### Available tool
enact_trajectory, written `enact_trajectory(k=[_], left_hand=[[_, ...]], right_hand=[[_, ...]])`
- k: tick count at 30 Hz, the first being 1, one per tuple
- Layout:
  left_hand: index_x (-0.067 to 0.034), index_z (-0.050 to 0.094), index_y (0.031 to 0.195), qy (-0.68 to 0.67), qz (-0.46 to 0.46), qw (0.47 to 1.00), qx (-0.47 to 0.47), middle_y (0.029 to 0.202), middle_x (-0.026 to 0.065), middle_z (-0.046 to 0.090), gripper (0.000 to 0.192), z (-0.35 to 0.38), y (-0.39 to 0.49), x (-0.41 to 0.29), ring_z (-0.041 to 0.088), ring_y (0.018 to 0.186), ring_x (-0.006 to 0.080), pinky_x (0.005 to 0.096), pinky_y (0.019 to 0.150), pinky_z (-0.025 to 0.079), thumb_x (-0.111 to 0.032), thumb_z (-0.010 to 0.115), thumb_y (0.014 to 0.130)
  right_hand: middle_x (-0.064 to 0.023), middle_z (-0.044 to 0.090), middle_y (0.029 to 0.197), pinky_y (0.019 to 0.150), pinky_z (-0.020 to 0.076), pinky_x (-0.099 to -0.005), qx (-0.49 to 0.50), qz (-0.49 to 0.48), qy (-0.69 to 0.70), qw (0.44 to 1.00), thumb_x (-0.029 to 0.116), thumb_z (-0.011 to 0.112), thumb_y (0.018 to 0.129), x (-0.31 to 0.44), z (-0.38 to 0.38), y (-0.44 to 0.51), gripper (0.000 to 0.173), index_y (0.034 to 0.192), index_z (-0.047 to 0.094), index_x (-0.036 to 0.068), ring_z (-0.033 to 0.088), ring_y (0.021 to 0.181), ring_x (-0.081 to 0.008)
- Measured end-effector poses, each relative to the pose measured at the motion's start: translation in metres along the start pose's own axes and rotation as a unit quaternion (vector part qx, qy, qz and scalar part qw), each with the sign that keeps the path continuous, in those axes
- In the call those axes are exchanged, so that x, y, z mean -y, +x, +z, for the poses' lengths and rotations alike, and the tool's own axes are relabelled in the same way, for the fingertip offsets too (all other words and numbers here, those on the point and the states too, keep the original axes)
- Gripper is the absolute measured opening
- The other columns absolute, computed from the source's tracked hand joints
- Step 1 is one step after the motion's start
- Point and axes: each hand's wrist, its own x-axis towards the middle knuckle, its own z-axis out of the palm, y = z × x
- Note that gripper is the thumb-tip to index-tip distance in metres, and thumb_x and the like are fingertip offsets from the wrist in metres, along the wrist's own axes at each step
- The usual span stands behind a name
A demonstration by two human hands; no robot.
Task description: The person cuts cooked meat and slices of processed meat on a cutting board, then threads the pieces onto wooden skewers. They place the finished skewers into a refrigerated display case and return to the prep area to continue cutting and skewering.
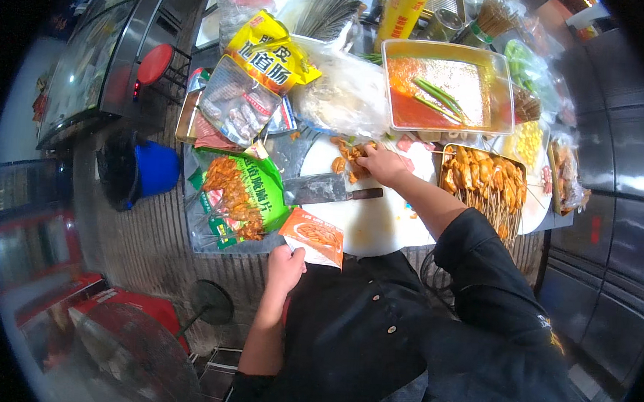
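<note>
My left hand (286, 268) grips the lower left edge of an orange and white printed packet (315, 235) at the table's front edge. On the round white cutting board (332, 218), my right hand (382, 163) rests its fingers on a small pile of brown sauced meat pieces (349, 152). I cannot tell whether it grasps any of them. A cleaver (317, 188) lies flat between my hands, its dark handle pointing right. To the right, a metal tray (445, 160) holds many skewers of glazed meat (484, 175). More sauced skewers (235, 198) lie left, on a green bag (273, 190).
A clear tub of red-orange liquid (389, 89) with green stalks stands behind the board. Left of it are a clear plastic bag (339, 94) and a yellow sausage package (267, 48). A blue bucket (158, 169) and red stool (155, 65) stand left of the table.
</note>
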Motion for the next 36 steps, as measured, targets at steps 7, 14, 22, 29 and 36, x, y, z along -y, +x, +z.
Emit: enact_trajectory(k=[7,14,22,29,36], left_hand=[[0.004,0.074,0.081,-0.044,0.032,0.998,0.024,0.066,0.0122,0.073,0.033,0.016,0.02,-0.015,0.074,0.06,0.0199,0.0359,0.059,0.058,-0.021,0.064,0.1],[0.006,0.075,0.095,-0.034,0.037,0.996,0.071,0.072,0.0082,0.073,0.029,0.029,0.046,-0.041,0.071,0.062,0.0155,0.0312,0.059,0.056,-0.02,0.065,0.105],[0.004,0.074,0.089,0.03,0.06,0.993,0.099,0.076,0.0132,0.075,0.032,0.037,0.054,-0.077,0.075,0.07,0.02,0.036,0.066,0.056,-0.026,0.072,0.098],[0.004,0.075,0.086,-0.023,0.055,0.994,0.091,0.073,0.0116,0.075,0.028,0.033,0.052,-0.072,0.073,0.066,0.0174,0.0361,0.06,0.054,-0.021,0.071,0.098],[0.003,0.069,0.079,-0.08,0.036,0.99,0.112,0.068,0.0079,0.071,0.028,0.047,0.054,-0.06,0.068,0.059,0.015,0.0316,0.054,0.052,-0.013,0.058,0.099]], right_hand=[[-0.0137,0.059,0.128,0.091,0.0589,-0.0438,-0.081,0.051,0.202,0.975,0.007,0.077,0.081,-0.011,-0.009,-0.021,0.032,0.112,0.07,0.013,0.063,0.118,-0.0365],[-0.0067,0.062,0.115,0.095,0.0595,-0.0363,-0.167,-0.005,0.592,0.789,-0.008,0.085,0.077,0.009,-0.06,-0.088,0.04,0.105,0.061,0.007,0.068,0.106,-0.0205],[0.0,0.062,0.118,0.1,0.053,-0.0332,0.036,-0.171,0.81,0.559,-0.006,0.085,0.084,0.093,-0.074,-0.117,0.044,0.117,0.061,0.01,0.061,0.112,-0.0133],[0.002,0.062,0.113,0.096,0.0518,-0.0321,0.127,-0.155,0.714,0.671,-0.013,0.074,0.072,0.083,-0.075,-0.107,0.046,0.11,0.06,0.008,0.061,0.106,-0.0128],[-0.0127,0.075,0.09,0.073,0.0559,-0.0412,0.119,-0.166,0.395,0.896,0.005,0.081,0.073,0.092,-0.108,-0.103,0.033,0.104,0.07,0.005,0.073,0.084,-0.0309]])
